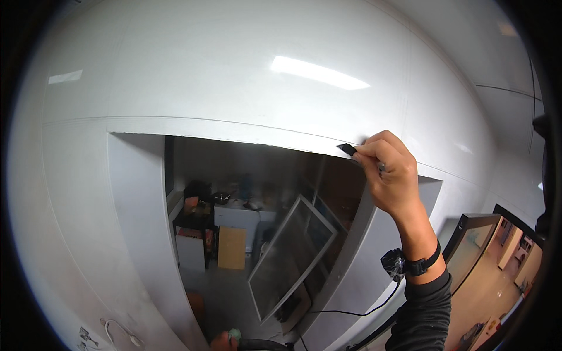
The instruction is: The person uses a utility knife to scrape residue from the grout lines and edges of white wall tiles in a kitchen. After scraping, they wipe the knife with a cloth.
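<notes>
My right hand [392, 169] pinches a small flat black blade-like piece [347, 149] between thumb and fingertips. Its pointed end faces left, against the white wall strip [263, 135] just above the opening's rough top edge. I cannot tell whether it touches the strip. A bit of something metallic shows by my curled fingers. On my right wrist sits a strapped black device [394, 262] with a cable. Low at the picture's bottom edge, what looks like my left hand [221, 342] is mostly cut off, with a pale green object [235, 334] at its fingers.
Through the opening, a framed mesh screen [292, 259] leans at a slant. Behind it are a yellowish board [232, 248] and a cluttered white counter [237, 213]. The black cable [351, 313] runs left from my wrist. A dark-framed door [470, 245] stands at right; a white cord [116, 324] hangs lower left.
</notes>
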Demonstrator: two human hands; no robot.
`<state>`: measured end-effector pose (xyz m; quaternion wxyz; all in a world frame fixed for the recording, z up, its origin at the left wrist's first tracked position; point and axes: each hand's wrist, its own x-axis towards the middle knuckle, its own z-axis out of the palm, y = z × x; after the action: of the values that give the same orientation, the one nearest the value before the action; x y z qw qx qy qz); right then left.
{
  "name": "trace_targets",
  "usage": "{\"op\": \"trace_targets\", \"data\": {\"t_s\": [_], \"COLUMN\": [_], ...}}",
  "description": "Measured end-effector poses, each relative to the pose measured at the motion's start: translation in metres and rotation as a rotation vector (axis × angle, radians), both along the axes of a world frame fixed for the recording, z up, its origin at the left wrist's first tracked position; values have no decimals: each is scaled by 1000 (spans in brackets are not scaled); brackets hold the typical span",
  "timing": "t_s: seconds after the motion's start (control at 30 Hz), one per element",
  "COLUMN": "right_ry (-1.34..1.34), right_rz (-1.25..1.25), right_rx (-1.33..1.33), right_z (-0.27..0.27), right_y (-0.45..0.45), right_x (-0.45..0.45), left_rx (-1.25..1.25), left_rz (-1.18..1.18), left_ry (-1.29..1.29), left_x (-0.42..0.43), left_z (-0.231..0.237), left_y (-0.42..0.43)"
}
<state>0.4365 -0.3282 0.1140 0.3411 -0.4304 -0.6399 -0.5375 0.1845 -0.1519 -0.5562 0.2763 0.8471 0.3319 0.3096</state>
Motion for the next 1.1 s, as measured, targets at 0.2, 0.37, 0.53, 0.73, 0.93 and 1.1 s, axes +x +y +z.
{"op": "trace_targets", "data": {"t_s": [0.2, 0.37, 0.53, 0.73, 0.93, 1.1], "right_ry": [-47, -57, -75, 109, 4, -61], "right_rz": [42, 27, 57, 45, 73, 61], "right_rx": [17, 49, 70, 129, 105, 112], "right_z": [2, 1, -1, -9, -10, -8], "right_y": [42, 66, 73, 64, 83, 101], "right_x": [-45, -70, -84, -83, -90, -114], "left_rx": [22, 49, -17, 29, 169, 127], "left_rz": [27, 49, 59, 28, 71, 74], "left_ry": [-6, -61, -14, -82, -145, -90], "left_x": [-1, 0, -2, -2, 3, 5], "left_z": [-5, -5, 4, 4, -11, -20], "left_y": [1, -2, -5, -4, -2, -2]}}
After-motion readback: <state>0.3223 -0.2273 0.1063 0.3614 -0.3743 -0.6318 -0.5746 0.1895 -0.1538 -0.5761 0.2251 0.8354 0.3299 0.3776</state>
